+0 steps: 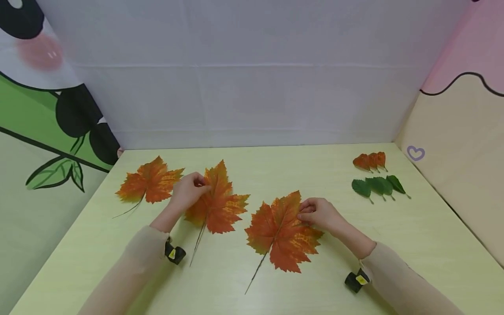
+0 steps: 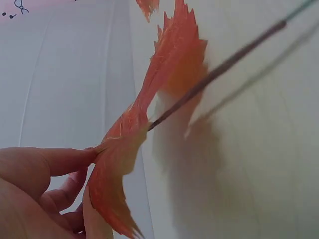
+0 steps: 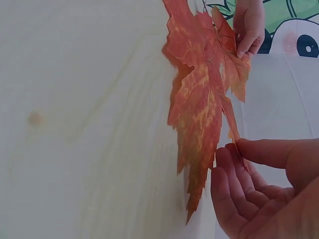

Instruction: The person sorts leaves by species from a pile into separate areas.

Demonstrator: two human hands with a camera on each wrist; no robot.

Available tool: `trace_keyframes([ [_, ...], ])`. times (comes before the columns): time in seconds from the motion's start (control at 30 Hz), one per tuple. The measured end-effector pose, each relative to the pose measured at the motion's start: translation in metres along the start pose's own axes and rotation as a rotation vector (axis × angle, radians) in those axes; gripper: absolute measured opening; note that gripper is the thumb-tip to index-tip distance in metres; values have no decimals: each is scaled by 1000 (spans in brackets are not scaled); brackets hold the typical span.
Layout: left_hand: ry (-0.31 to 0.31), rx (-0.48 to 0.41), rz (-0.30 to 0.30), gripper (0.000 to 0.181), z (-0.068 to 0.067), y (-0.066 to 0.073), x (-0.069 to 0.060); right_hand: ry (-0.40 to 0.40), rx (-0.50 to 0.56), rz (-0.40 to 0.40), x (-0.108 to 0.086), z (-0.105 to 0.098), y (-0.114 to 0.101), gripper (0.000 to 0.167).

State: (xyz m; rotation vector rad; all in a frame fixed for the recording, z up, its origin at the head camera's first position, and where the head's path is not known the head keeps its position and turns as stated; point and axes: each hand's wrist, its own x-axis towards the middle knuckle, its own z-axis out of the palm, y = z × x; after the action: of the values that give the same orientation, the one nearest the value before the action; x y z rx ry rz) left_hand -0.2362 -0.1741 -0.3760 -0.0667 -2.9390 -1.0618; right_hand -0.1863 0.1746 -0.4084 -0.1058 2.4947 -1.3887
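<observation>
Between the thumb and fingers of my left hand (image 1: 190, 191) is the edge of an orange maple leaf (image 1: 224, 205). In the left wrist view that leaf (image 2: 132, 122) is seen edge-on, raised off the table, its dark stem pointing up and right. My right hand (image 1: 320, 213) pinches the upper right edge of another orange maple leaf (image 1: 281, 232), whose stem points toward the front. The right wrist view shows thumb and fingers of the right hand (image 3: 269, 184) at this leaf's (image 3: 199, 109) edge. A third maple leaf (image 1: 151, 181) lies at the table's left.
On the right of the pale table (image 1: 315, 170), several small green leaves (image 1: 379, 186) lie in a row. Behind them is a row of small orange-brown leaves (image 1: 370, 161). A grey-white cloth wall (image 1: 252, 87) closes the back, with printed panels at both sides.
</observation>
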Motion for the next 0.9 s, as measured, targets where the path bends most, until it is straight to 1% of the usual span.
trace_keyframes([
  [0.2,27,-18,-13,22,-7,0,13,0,6,15,2,2,0,18],
  [0.3,43,-8,-11,24,-12,0,21,2,-3,20,2,3,0,18],
  [0.43,84,13,2,25,-19,0,30,8,-14,30,2,3,-2,17],
  [0.5,105,22,-2,25,-21,-2,34,7,-16,30,2,4,-2,17],
  [0.63,146,30,-42,26,-22,-10,43,2,-16,19,2,3,-4,17],
  [0.77,199,43,-100,27,-23,-18,51,-2,-19,11,2,2,-4,16],
  [0.9,219,31,-172,29,-24,-26,56,-4,-19,8,2,2,-5,16],
])
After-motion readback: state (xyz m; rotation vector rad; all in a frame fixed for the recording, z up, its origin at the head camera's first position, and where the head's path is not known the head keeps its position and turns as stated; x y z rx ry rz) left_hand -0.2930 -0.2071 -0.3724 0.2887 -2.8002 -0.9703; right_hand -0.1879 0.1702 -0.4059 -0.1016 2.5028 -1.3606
